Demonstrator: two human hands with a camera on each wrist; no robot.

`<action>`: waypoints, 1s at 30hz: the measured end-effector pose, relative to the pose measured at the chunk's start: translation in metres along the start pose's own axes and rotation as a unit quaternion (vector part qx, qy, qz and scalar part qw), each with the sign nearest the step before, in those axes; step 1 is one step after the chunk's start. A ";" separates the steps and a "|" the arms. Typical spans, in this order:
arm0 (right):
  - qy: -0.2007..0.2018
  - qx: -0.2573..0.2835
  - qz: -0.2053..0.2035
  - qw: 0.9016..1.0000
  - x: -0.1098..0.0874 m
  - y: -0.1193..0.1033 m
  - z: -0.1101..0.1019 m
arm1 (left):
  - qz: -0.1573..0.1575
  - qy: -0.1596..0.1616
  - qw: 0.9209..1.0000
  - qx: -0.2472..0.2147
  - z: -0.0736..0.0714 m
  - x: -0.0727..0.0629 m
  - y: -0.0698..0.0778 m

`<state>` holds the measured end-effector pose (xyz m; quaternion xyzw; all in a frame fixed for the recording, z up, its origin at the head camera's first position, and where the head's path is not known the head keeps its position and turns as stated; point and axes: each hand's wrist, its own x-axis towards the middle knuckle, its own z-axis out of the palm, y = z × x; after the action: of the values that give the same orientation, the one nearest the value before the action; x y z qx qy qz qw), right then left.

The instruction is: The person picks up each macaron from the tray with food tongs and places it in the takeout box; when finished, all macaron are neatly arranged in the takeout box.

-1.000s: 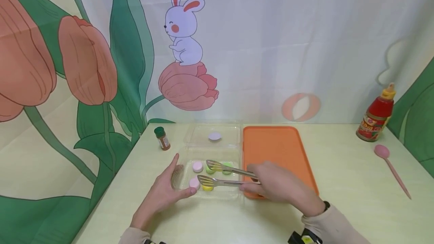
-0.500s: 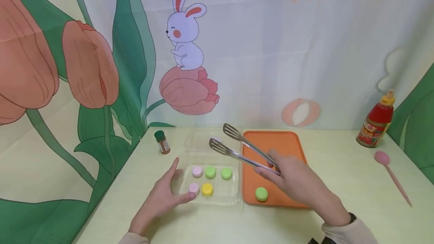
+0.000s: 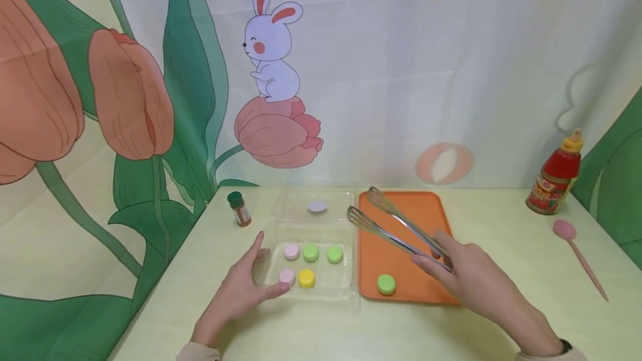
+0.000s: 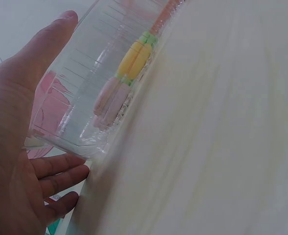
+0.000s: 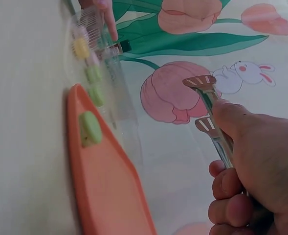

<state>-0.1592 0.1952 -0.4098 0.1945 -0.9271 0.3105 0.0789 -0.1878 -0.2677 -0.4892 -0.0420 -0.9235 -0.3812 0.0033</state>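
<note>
My left hand [image 3: 244, 282] rests at the left corner of a clear plastic box [image 3: 346, 288], thumb along the near side and fingers spread at the left end. Inside the box sit two pink macarons [image 3: 292, 251], two green macarons [image 3: 311, 252] and a yellow macaron [image 3: 306, 278]. In the head view my right hand [image 3: 473, 277] grips metal tongs [image 3: 401, 216] by the handle end, above the orange tray [image 3: 401, 258]. The slotted tips stand apart with nothing between them. Another green macaron [image 3: 386, 284] lies near the tray's front left corner.
The box's lid [image 3: 291, 202] lies folded back with a small whitish oval [image 3: 317, 206] on it. A green-capped spice jar [image 3: 239, 209] stands at the back left. On the right are a red sauce bottle [image 3: 555, 177] and a pink spoon [image 3: 565, 230]. A printed curtain hangs behind.
My right hand has lifted the tongs out of the box and carried them right, over the tray. The green macaron on the tray has come into sight. My left hand stays put.
</note>
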 end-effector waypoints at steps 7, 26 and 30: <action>-0.014 -0.012 0.020 1.000 -0.024 0.022 0.009 | 0.002 -0.001 1.000 -0.003 -0.002 0.001 0.000; -0.166 -0.021 0.117 0.979 -0.048 0.055 0.014 | -0.002 -0.002 1.000 0.005 0.001 0.001 -0.002; -0.172 -0.028 0.110 0.979 -0.049 0.056 0.016 | -0.002 -0.002 1.000 0.006 0.001 0.001 -0.001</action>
<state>-0.1380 0.2413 -0.4658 0.1399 -0.9508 0.2533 -0.1109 -0.1889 -0.2681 -0.4907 -0.0404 -0.9261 -0.3752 0.0011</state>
